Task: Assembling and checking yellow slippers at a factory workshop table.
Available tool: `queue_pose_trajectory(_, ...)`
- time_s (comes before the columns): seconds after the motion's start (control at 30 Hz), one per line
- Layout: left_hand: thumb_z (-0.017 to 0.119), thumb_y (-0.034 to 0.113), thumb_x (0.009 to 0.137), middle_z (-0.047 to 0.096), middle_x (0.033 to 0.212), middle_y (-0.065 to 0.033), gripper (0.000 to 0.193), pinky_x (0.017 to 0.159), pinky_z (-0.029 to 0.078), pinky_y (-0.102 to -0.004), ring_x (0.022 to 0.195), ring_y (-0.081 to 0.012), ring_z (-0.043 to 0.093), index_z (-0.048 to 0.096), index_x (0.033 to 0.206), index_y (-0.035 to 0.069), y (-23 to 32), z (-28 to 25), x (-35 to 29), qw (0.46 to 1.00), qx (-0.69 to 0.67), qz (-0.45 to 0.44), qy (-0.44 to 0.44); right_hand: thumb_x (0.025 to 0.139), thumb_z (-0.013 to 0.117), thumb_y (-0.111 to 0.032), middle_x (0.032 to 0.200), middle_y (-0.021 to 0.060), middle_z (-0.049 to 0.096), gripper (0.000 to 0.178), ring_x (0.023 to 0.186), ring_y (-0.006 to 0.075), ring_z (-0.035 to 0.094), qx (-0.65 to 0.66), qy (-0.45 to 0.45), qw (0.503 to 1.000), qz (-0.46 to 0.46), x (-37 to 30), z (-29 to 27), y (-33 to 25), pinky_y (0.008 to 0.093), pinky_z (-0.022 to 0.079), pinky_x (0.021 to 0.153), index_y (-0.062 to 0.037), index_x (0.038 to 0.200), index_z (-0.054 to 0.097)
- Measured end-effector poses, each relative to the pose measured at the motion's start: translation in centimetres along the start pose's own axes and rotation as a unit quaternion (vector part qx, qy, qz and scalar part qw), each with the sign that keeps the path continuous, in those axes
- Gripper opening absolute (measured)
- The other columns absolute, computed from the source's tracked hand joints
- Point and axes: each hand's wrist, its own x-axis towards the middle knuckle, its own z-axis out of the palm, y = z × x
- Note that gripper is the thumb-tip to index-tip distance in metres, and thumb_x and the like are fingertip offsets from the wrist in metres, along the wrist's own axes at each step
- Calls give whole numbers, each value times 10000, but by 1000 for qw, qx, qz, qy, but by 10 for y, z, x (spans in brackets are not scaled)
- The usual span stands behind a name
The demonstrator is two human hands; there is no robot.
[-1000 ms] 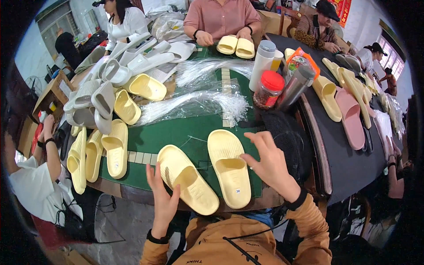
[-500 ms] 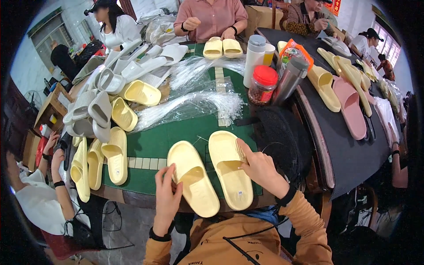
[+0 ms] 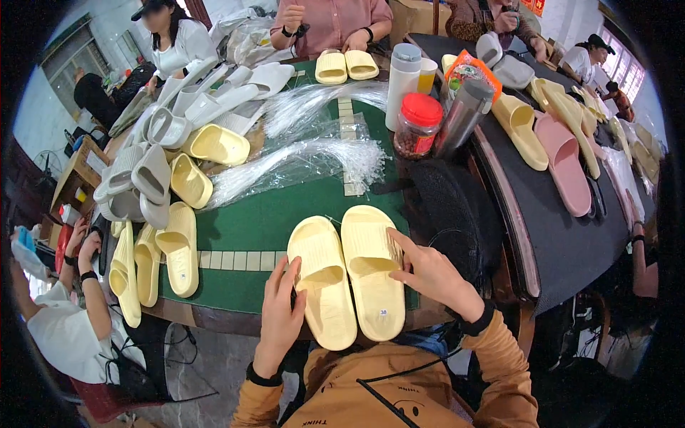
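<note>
A pair of pale yellow slippers lies side by side at the table's near edge, toes pointing away from me. My left hand [image 3: 282,308] grips the outer side of the left slipper [image 3: 331,317], fingers by the strap and thumb near the footbed. On the other side, my right hand [image 3: 441,277] holds the right slipper [image 3: 382,296] at its strap, thumb by the opening. The slippers' inner edges touch or nearly touch. A small white sticker shows on the right slipper's heel. Fine pale strands show near the toes, too thin to make out.
Bundles of clear plastic strands [image 3: 307,167] lie on the green table mat [image 3: 235,232]. Grey slippers [image 3: 153,175] and yellow ones [image 3: 178,250] are heaped at left. A red-lidded jar [image 3: 418,127], bottles and a black bag [image 3: 453,214] stand at right. Co-workers sit around.
Both hands have brought the slippers together; the left slipper has shifted right and straightened, closing the gap. At the far right, a co-worker has moved grey slippers.
</note>
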Motion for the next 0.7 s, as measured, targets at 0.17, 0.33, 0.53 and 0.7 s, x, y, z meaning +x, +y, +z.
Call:
queue_pose_trajectory(0.17, 567, -14, 883, 392, 1454, -216, 619, 983, 412, -453, 1160, -386, 468, 387, 1469, 76, 2, 7, -5, 1000, 10, -5, 9, 862, 647, 4, 897, 120, 604, 289, 783, 218, 622, 174, 91, 980, -34, 0, -24, -1, 312, 516, 706, 14, 1150, 645)
queue_pose_trajectory(0.33, 555, -47, 858, 389, 1456, -210, 651, 958, 419, -450, 1092, -387, 479, 381, 1473, 79, -2, 10, -7, 999, 28, -4, 30, 742, 470, 156, 1112, 170, 640, 422, 1092, 317, 623, 84, 222, 957, -166, 27, -65, -40, 364, 472, 972, 6, 1093, 650)
queue_pose_trajectory(0.53, 531, -58, 853, 394, 1455, -207, 640, 962, 411, -446, 1089, -389, 472, 391, 1464, 72, -3, 18, -6, 998, 25, 10, 51, 686, 402, 143, 1068, 148, 673, 454, 1083, 301, 638, 229, 223, 865, -387, 87, -99, -117, 365, 476, 961, -2, 1021, 672)
queue_pose_trajectory(0.7, 515, 34, 927, 387, 1472, -210, 543, 1056, 352, -446, 1252, -393, 431, 391, 1456, 31, -8, 19, -14, 999, 13, -23, 31, 650, 366, 123, 1171, 145, 651, 508, 1198, 302, 586, 322, -7, 846, -424, 80, -68, -151, 372, 444, 998, -13, 1025, 681)
